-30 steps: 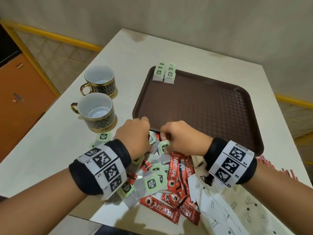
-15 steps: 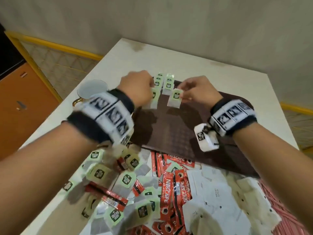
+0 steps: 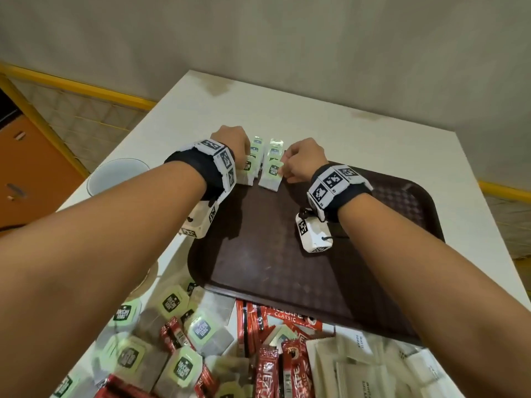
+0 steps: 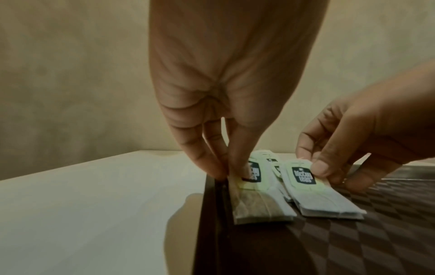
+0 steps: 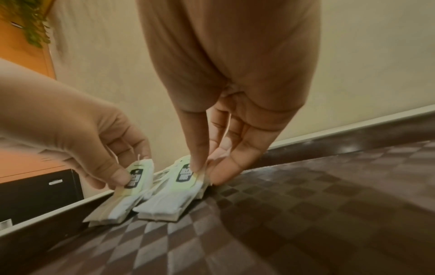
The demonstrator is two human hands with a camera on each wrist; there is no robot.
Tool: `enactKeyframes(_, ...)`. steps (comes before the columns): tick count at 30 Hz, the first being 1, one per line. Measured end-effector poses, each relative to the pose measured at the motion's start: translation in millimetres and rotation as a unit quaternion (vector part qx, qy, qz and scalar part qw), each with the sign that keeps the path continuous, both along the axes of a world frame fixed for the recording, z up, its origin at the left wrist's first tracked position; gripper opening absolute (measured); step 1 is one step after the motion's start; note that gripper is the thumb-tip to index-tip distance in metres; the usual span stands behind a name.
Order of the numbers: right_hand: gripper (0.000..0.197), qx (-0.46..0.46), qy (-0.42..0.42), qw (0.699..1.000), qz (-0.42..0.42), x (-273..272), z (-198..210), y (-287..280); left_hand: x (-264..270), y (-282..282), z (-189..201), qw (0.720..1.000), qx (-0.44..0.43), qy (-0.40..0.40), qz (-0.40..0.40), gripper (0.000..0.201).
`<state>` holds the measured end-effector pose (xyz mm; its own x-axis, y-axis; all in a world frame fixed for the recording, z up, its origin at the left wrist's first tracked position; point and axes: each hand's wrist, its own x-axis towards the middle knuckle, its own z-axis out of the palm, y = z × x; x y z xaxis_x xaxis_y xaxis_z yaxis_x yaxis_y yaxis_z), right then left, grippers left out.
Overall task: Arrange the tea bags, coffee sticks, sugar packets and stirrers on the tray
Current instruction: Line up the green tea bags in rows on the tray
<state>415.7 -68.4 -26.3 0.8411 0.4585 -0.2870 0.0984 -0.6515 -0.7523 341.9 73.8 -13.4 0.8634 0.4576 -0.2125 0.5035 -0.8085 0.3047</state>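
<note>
- Left hand: pinching a tea bag at the tray's far left corner.
- Right hand: pinching the neighbouring bag, just beside.

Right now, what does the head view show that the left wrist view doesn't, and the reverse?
Head only: the loose pile of tea bags, coffee sticks and sugar packets at the near table edge, and a cup.
Left wrist only: the left hand's fingers at the tray's rim beside its bag.
Both: left hand and right hand, each pinching a tea bag in two rows on the tray.
</note>
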Motion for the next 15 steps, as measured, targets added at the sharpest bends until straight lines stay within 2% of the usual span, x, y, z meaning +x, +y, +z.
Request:
enactKeyframes(10,0.021,-0.001,-0.016,1.000,-0.016,2.2,-7.3,7.8,12.6,-7.7,-6.5,1.000,0.019,-0.022,0.003,0.027)
enactKeyframes(15,0.025,-0.001,-0.024,1.000,-0.012,2.0,-7.7,11.7,15.2,1.2,-8.8,0.999,0.023,-0.024,0.011,0.025)
